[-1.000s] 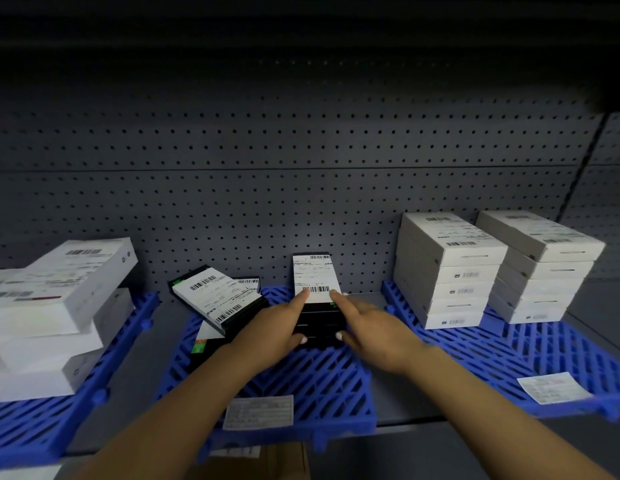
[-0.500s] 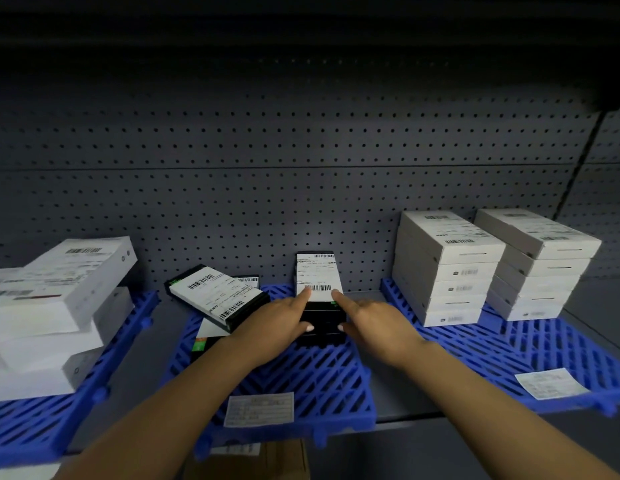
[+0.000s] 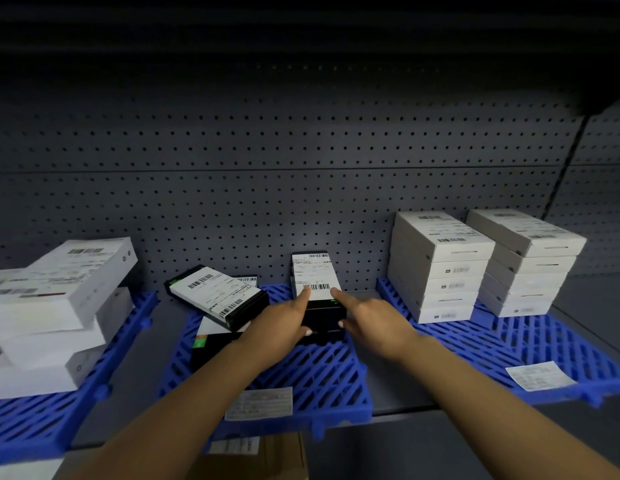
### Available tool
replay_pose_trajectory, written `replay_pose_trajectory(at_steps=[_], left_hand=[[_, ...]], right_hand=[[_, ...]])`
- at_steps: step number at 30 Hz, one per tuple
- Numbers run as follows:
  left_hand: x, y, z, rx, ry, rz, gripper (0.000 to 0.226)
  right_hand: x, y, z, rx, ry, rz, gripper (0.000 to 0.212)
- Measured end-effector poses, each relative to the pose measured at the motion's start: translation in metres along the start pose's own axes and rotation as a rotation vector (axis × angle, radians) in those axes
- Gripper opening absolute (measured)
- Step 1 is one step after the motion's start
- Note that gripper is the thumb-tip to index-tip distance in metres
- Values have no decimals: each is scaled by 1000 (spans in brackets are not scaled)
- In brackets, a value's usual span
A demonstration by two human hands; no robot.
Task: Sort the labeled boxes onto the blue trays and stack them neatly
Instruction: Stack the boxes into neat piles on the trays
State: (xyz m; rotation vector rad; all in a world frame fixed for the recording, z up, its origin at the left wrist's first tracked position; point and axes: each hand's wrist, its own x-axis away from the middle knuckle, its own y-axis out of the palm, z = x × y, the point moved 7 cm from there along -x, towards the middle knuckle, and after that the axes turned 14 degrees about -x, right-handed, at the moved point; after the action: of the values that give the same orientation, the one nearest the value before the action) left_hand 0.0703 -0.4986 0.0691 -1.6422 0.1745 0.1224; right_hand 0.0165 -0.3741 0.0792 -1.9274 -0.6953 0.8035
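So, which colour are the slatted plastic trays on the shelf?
Blue: the slatted plastic trays show best in the head view.

blue trays (image 3: 336, 372) look like ribbed plastic; black boxes (image 3: 324, 311) matt card with white paper labels (image 3: 315, 277); pegboard (image 3: 267, 188) perforated matt metal.

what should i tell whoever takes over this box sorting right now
Left hand and right hand: each at one side of the black box stack at the back of the middle blue tray, index fingers on its top label. Whether either has a grip is unclear.
Done: two neat white stacks on the right tray.
Left: the tilted black box and those under it on the middle tray's left side; the white boxes on the left tray sit crooked.
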Motion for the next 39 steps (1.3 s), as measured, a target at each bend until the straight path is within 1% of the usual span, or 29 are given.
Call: replay_pose_trajectory(at_steps=[5,9,12,16,22,25,30,34,39], left_hand=[[1,2,0,-15,-20,3,77],[2,1,-1,-9,-15,1,82],[1,4,-2,-39,-27,-12,84],[1,9,-4,-58,-60,-48,83],[3,9,-11,2,-96,-42,80],[5,8,-13,82,-103,-44,79],[5,9,-14,146,-103,-46,81],[5,9,-12,117,-102,-49,80],[3,8,-10,51,-87,-50,80]], right_hand=[[0,3,2,-7,6,11,60],[-2,3,5,-38,9,-3,62],[-1,5,7,-73,27,-11,70],[5,16,11,-156,65,-67,82],[-2,18,-2,-155,64,-46,71],[-2,17,-3,-149,50,-57,70],[0,19,-4,-108,20,-57,71],[0,16,-7,-91,-19,-51,70],[-7,17,-3,-60,1,-86,68]])
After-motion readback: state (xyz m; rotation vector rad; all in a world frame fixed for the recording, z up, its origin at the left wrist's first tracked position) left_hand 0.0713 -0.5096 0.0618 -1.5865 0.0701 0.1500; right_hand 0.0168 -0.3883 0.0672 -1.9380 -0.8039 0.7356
